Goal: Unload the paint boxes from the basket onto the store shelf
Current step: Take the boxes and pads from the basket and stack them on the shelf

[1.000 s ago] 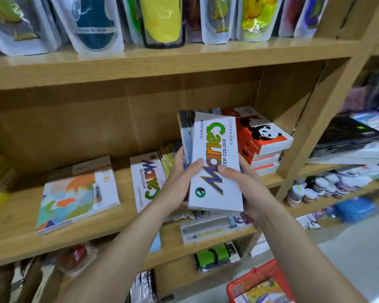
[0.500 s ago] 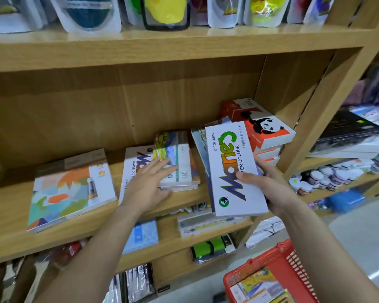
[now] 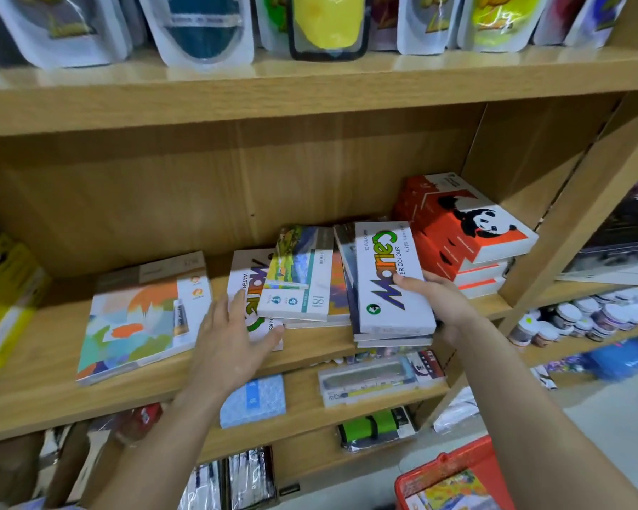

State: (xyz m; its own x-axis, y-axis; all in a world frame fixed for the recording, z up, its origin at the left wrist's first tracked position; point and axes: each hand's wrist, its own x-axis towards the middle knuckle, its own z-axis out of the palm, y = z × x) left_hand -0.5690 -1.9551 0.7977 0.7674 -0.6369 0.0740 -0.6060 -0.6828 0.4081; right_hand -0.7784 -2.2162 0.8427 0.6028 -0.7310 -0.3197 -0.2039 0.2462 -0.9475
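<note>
The white paint box (image 3: pixel 391 277) with the big "Marie's" word on it sits on top of a small stack on the wooden shelf (image 3: pixel 310 347). The right hand (image 3: pixel 439 300) holds it by its right side. The thumb lies on the top of the box and the other fingers curl under the edge, so the hand is closed on the box.

The left hand (image 3: pixel 233 336) is spread flat, fingers wide apart. It rests on another white Marie's box (image 3: pixel 245 285) that lies flat on the shelf, and it grips nothing.

A box with a painted landscape (image 3: pixel 299 274) lies partly on top of that second Marie's box. It is between the 2 hands and just beside the stack.

To the right of the stack is a pile of red and white panda boxes (image 3: pixel 468 233), touching or nearly touching the held box. To the left, well apart from the hands, lies a flat pad with orange and blue shapes (image 3: pixel 141 318).

Down in the bottom right corner is the red basket (image 3: pixel 453 469). Something with a colourful picture is inside it, but it is cut off by the edge.

The shelf above holds hanging pouches (image 3: pixel 325 23) in yellow, blue and other colours. Little paint jars (image 3: pixel 582 318) stand on the next shelf to the right.
</note>
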